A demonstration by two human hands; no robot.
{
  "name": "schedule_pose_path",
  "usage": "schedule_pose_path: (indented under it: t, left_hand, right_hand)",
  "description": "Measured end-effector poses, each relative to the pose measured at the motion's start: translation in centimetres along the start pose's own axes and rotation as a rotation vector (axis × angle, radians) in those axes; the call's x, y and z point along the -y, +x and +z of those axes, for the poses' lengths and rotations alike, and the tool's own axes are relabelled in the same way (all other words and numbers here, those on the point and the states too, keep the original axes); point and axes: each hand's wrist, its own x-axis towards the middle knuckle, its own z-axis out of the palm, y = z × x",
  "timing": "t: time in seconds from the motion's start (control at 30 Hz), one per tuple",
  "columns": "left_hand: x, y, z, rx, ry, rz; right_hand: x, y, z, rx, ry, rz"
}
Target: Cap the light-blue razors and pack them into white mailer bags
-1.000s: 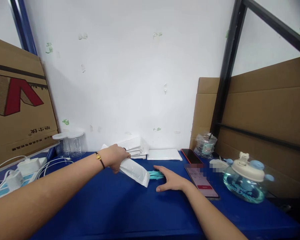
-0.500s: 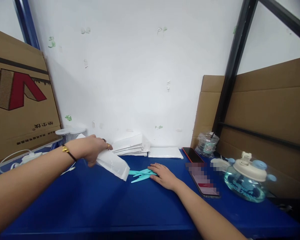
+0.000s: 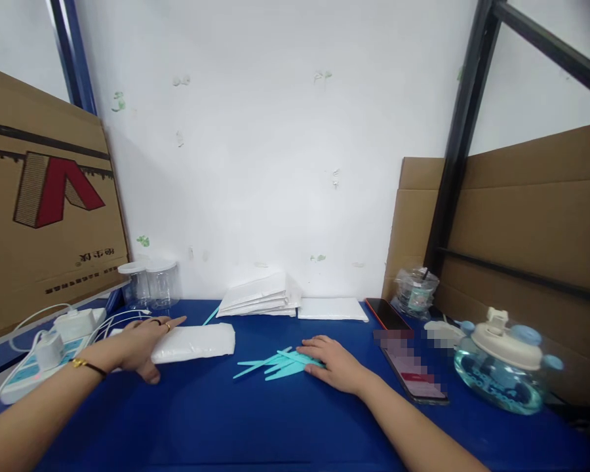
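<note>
My left hand [image 3: 145, 344] lies over the left part of a white, plastic-wrapped packet [image 3: 196, 342], which rests flat on the blue table. Its index finger is stretched along the far edge, and the thumb is spread off the near edge. Fingers extended, my right hand [image 3: 332, 360] lies flat on the right end of a loose pile of thin teal plastic sticks [image 3: 282, 364] with tapered ends. Part of the pile is hidden under those fingers. Another teal strip [image 3: 210, 315] shows behind the packet, beside a stack of white packets [image 3: 255, 295].
One flat white packet [image 3: 332, 309] lies by the wall. To the right are two phones [image 3: 415, 373], a wrapped cup [image 3: 417, 292] and a clear bottle [image 3: 501, 373]. A power strip [image 3: 22, 387] with cables and two clear jars [image 3: 162, 285] stand left. Cardboard [image 3: 54, 196] borders the table.
The white packet, tilted in my left hand before, now lies flat farther left, and that hand has opened. More of the teal sticks shows. My right hand stays on them; the view has shifted slightly.
</note>
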Motion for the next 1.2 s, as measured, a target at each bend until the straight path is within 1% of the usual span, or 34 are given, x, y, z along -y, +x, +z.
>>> schedule_pose_path:
  t: [0.03, 0.07, 0.1, 0.17, 0.23, 0.3, 0.33, 0.37, 0.43, 0.5, 0.53, 0.57, 0.63, 0.7, 0.77, 0.87, 0.97, 1.07, 1.2]
  left_hand:
    - [-0.4, 0.1, 1.0, 0.011, -0.024, 0.006]
    - [-1.1, 0.2, 1.9, 0.013, -0.071, 0.040]
    - [-2.2, 0.1, 2.8, 0.017, -0.146, 0.106]
    - [-5.4, -0.3, 4.3, 0.069, -0.320, 0.290]
    - [-9.0, -0.8, 5.5, 0.083, -0.401, 0.404]
    - [-12.2, -0.9, 6.4, 0.097, -0.436, 0.475]
    - [-13.5, -0.8, 6.8, 0.104, -0.444, 0.491]
    - [-14.4, -0.5, 7.0, 0.088, -0.459, 0.497]
    - [-15.6, 0.9, 7.4, 0.024, -0.486, 0.491]
    - [-16.0, 2.8, 7.6, -0.051, -0.501, 0.459]
    - [-16.0, 4.0, 7.8, -0.060, -0.504, 0.432]
    - [-16.0, 5.1, 7.9, -0.047, -0.509, 0.401]
    - [-16.1, 7.4, 8.2, 0.045, -0.527, 0.356]
    - [-16.3, 9.3, 8.4, 0.117, -0.537, 0.345]
    - [-16.6, 10.6, 8.5, 0.107, -0.536, 0.352]
    - [-17.0, 11.5, 8.6, 0.044, -0.534, 0.337]
    - [-16.8, 11.7, 8.9, 0.008, -0.521, 0.316]
    - [-16.0, 11.8, 9.0, -0.014, -0.495, 0.285]
    - [-15.1, 12.0, 8.8, -0.044, -0.467, 0.239]
  right_hand:
    - [0.3, -0.1, -0.3, -0.006, 0.005, -0.005]
    - [0.5, -0.2, -0.6, -0.027, 0.019, 0.001]
    - [0.5, -0.3, -0.9, -0.068, 0.039, 0.019]
    - [0.1, -0.4, -1.4, -0.179, 0.078, 0.083]
    - [-0.7, -0.4, -1.9, -0.243, 0.097, 0.138]
    - [-1.6, -0.6, -2.0, -0.220, 0.098, 0.153]
    - [-2.0, -0.6, -2.0, -0.197, 0.097, 0.154]
    - [-2.3, -0.7, -2.0, -0.177, 0.095, 0.156]
    - [-2.8, -0.9, -1.7, -0.159, 0.083, 0.171]
    - [-3.2, -0.8, -1.5, -0.155, 0.071, 0.196]
    - [-3.3, -0.7, -1.4, -0.157, 0.071, 0.209]
    - [-3.4, -0.5, -1.4, -0.164, 0.076, 0.219]
    - [-3.6, 0.2, -1.4, -0.187, 0.100, 0.230]
    - [-3.7, 1.5, -1.5, -0.199, 0.139, 0.242]
    - [-3.9, 3.1, -1.4, -0.178, 0.240, 0.272]
    - [-4.2, 5.4, -0.8, -0.137, 0.455, 0.322]
    - [-4.7, 6.5, -0.1, -0.147, 0.530, 0.342]
    - [-5.9, 5.8, -0.4, -0.186, 0.528, 0.379]
    - [-8.1, 3.7, -1.8, -0.241, 0.472, 0.441]
